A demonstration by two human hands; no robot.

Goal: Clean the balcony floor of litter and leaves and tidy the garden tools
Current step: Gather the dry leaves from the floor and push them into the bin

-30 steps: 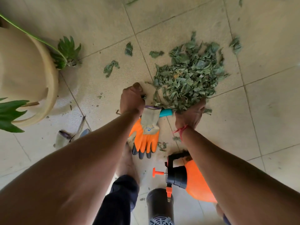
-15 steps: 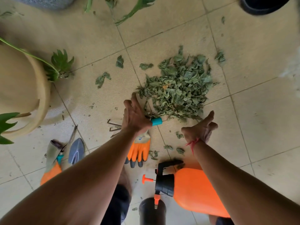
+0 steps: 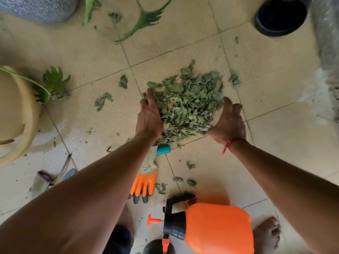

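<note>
— Down by the left arm, what is hard to see?

— A teal handle [image 3: 163, 149] pokes out from under it, and the rest of that tool is hidden. An orange glove [image 3: 145, 182] lies just below, partly covered by the arm too. Farther left, a pale glove [image 3: 39, 184] and a grey tool blade [image 3: 69, 173] peek out, but they are hard to make out. A dark round thing [image 3: 156, 246] is cut off at the bottom edge. A grey shape [image 3: 328, 61] on the right edge is all blur.

— What are the hands doing?

— Both are spread flat with straight fingers, palms facing each other. They hold nothing. The left hand [image 3: 149, 116] touches the left side of the leaf pile [image 3: 189, 105]. The right hand [image 3: 229, 121] is at the pile's right side, and whether it touches the leaves cannot be told. A red string [image 3: 229, 143] is tied on that wrist.

— Where is the pile?

— On the tiled floor [image 3: 275, 79], between the two hands. Loose leaves [image 3: 102, 101] lie around it.

— What else is near?

— An orange sprayer [image 3: 216, 228] sits close to the person, beside a bare foot [image 3: 267, 235]. A tan pot [image 3: 27, 125] stands at the left, and a black pot [image 3: 280, 15] at the top right.
</note>
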